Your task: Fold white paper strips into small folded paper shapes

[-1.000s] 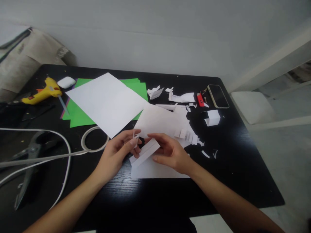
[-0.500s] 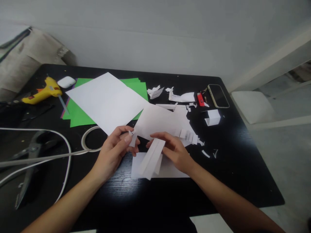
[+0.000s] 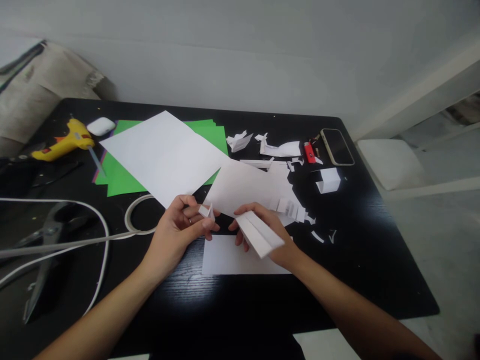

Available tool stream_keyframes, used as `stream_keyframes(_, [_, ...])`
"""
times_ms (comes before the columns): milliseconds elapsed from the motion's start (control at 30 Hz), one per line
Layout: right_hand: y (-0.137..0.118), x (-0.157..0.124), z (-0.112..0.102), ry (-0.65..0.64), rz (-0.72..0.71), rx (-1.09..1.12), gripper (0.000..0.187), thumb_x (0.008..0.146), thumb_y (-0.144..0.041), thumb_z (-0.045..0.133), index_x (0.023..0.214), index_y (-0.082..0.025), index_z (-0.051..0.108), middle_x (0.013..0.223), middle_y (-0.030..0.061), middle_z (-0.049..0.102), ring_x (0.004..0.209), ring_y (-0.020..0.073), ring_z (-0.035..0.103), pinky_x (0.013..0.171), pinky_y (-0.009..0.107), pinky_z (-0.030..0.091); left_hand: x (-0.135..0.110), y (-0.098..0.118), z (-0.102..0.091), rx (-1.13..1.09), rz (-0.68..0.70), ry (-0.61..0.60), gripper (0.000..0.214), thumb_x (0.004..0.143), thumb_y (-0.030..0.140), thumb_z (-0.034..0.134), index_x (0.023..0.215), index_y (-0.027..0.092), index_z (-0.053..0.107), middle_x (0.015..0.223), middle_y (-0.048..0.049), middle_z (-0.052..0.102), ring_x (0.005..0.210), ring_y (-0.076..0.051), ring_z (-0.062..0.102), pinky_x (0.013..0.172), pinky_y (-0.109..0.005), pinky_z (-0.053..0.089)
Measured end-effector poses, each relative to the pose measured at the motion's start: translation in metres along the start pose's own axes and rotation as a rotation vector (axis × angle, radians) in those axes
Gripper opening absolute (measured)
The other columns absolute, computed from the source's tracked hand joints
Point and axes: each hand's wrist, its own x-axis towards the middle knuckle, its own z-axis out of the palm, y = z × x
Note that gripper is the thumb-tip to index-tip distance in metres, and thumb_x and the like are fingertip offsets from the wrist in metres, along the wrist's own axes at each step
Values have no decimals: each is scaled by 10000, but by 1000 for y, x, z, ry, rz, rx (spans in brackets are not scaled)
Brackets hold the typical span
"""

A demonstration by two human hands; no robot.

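Dark tabletop [image 3: 232, 295] is stretching nearward, its edge, from here, partly fading into shadow; the left hand [image 3: 182, 222] is pinching a folded scrap [image 3: 204, 211], the right hand [image 3: 275, 225] grasping a longer strip [image 3: 258, 234].

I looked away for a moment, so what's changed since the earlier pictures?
The right hand has turned the long folded paper, its free end swinging rightward. The left hand has tilted the small folded paper differently. Neither was let go. The phone and glue gun stayed put.
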Motion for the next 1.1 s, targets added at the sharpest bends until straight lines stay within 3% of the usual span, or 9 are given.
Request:
stream_keyframes(167, [-1, -4, 8, 19, -105, -205, 182, 1008, -362, 624, 1086, -209, 685, 912, 39, 724, 667, 123, 703, 539, 225, 555, -1, 0, -1, 34, 2, -44, 373, 854, 317, 835, 935, 210, 487, 833, -20, 797, 634, -125, 708, 613, -229, 571])
stream_keyframes(400, [0, -12, 9, 46, -268, -465, 86, 957, -207, 672, 1029, -228, 632, 828, 0, 763, 744, 144, 743, 683, 262, 577, -4, -3, -5, 118, -67, -192, 336, 949, 477, 700, 870, 178, 569, 833, -64, 770, 689, -139, 670, 638, -244, 528])
stream_keyframes(600, [-1, -11, 8, 30, -378, -563, 16, 915, -219, 746, 929, -223, 742, 894, 31, 783, 784, 164, 741, 693, 285, 597, -3, -1, -4, 205, -19, -253, 334, 964, 503, 663, 919, 173, 637, 772, -31, 697, 673, -139, 621, 664, -267, 501])
stream_keyframes(800, [-4, -10, 11, 40, -586, -634, 47, 910, -197, 767, 910, -241, 750, 846, 26, 753, 753, 164, 713, 669, 296, 598, -7, -2, -1, 347, -8, -258, 280, 931, 473, 708, 920, 195, 674, 775, -7, 630, 685, -140, 574, 632, -257, 446])
stream_keyframes(1100, [2, -13, 13, 183, -477, -592, 210, 828, -215, 842, 803, -225, 634, 756, -18, 663, 672, 137, 648, 629, 271, 546, -11, 2, -1, 446, 19, -342, 310, 966, 511, 630, 1018, 214, 702, 825, -23, 628, 713, -153, 543, 617, -264, 409])
